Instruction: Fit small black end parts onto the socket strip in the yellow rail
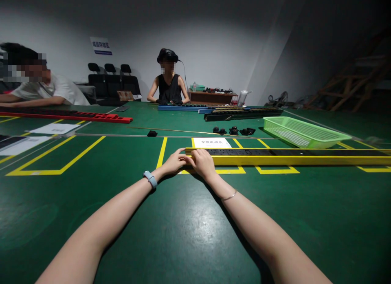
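A long yellow rail (275, 160) lies crosswise in front of me, with black modules (241, 152) that look like sockets set in its channel. At the rail's left end, my left hand (174, 162) has its fingers closed around the tip. Just to the right, my right hand (202, 162) wraps over the same end, fingers bent onto the channel. The hands touch or nearly touch each other, and they hide the rail's end piece. Behind the rail lies a white paper label (212, 143).
A light green basket (305, 131) stands behind the rail. Several small black parts (233, 130) lie mid-table, one black piece (152, 133) further left. Red rails (106, 117), blue rails (177, 107) and dark rails (241, 114) lie farther back. Two people sit across the table.
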A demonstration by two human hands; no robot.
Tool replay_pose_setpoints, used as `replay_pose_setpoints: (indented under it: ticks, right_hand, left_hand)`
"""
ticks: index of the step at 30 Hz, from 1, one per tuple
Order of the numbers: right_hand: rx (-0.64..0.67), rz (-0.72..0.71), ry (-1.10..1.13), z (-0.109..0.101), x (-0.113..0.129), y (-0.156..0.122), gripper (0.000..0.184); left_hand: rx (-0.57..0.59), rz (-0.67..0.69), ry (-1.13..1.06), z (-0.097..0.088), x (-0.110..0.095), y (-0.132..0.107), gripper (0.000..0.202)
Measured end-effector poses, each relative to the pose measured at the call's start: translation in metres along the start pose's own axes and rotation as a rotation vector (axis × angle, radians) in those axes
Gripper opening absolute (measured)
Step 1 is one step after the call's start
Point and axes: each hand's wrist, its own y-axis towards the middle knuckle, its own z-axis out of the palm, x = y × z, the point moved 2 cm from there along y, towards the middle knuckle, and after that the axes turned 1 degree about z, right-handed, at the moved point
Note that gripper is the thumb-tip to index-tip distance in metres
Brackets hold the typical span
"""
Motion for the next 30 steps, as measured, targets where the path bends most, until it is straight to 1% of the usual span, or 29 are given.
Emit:
replay_pose_setpoints:
  ticks: [5, 11, 19, 23, 30]
  right_hand:
    - [-0.001, 0.007, -0.015, -0.0018, 0.0011, 0.0002, 0.038]
    - [-0.012, 0.001, -0.009, -0.0020, 0.0011, 0.0007, 0.037]
    - [-0.021, 0.002, -0.008, -0.0012, 0.0001, 0.0001, 0.038]
    - [-0.021, 0.004, -0.015, -0.0004, -0.0005, -0.0006, 0.038]
    - [-0.058, 0.114, -0.032, -0.0015, -0.0080, -0.0026, 0.049]
  left_hand:
    - [0.017, -0.005, 0.010, 0.0006, 0.0016, 0.0005, 0.021]
    - [0.013, -0.002, 0.022, -0.0008, -0.0033, -0.0012, 0.019]
    - [0.012, -0.022, -0.001, -0.0007, -0.0028, -0.0006, 0.021]
    - [0.012, -0.012, -0.016, -0.0015, -0.0032, 0.0001, 0.022]
    - [0.010, -0.044, -0.079, -0.0013, -0.0008, -0.0001, 0.028]
